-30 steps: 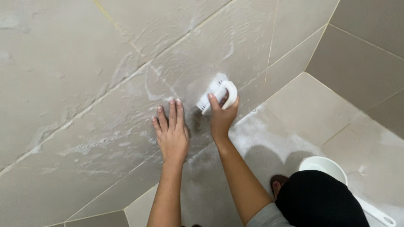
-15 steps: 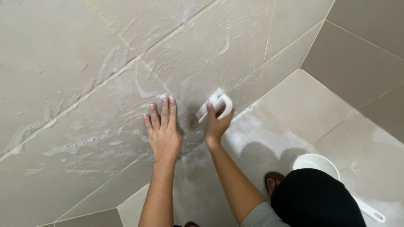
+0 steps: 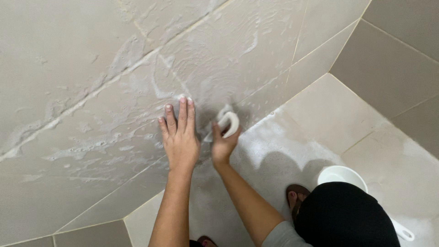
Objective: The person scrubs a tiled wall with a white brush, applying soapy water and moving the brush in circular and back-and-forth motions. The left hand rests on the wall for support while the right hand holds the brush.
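My right hand (image 3: pixel 222 147) grips a white scrubbing brush (image 3: pixel 225 124) by its looped handle and presses it against a soapy grey tiled wall (image 3: pixel 91 68) low down, near the floor line. The brush looks slightly blurred. My left hand (image 3: pixel 180 136) lies flat on the wet wall just left of the brush, fingers together and pointing up, holding nothing. Foam streaks run along the grout lines above both hands.
A white scoop (image 3: pixel 347 178) with a handle stands on the wet, foamy floor (image 3: pixel 329 119) at the lower right, partly hidden by my dark-clothed knee (image 3: pixel 347 219). My sandalled foot (image 3: pixel 296 196) is beside it. A wall corner rises at the upper right.
Both hands have shifted down the wall toward the floor line. The brush has moved lower and slightly left with my right hand.
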